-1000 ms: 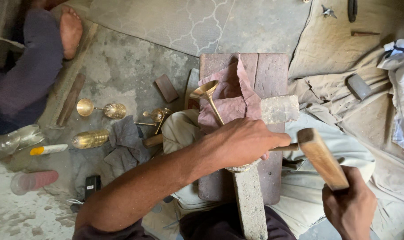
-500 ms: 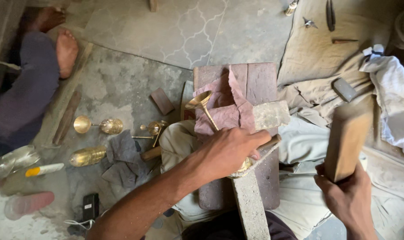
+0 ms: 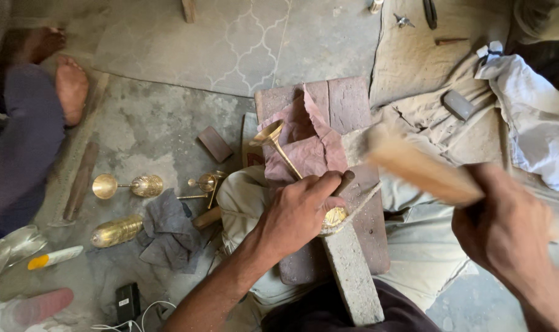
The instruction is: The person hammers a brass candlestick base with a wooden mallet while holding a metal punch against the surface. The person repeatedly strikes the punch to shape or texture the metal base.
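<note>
— What is the left hand doing?

— It lies fingers curled over the round foot of a brass goblet, pressing it down on a wooden block. The thumb also pins a dark, short tool against the metal. The goblet lies on its side, stem running up and left from the hand, cup toward the far side, resting on a crumpled mauve cloth that covers the block.

— And the right?

— The right hand is closed in a fist around the handle of a wooden mallet. The mallet is blurred; its head hangs just right of the left hand, above the block, not touching the brass as far as I can tell.

— What else is about?

— A grey stone bar runs from under the left hand toward the person's lap. On the concrete floor to the left lie more brass pieces: a finished goblet on its side, a smaller piece, and an engraved brass cup beside a dark rag. Far left, another person's bare feet. At the right, sacking with a small dark stone and a white cloth.
</note>
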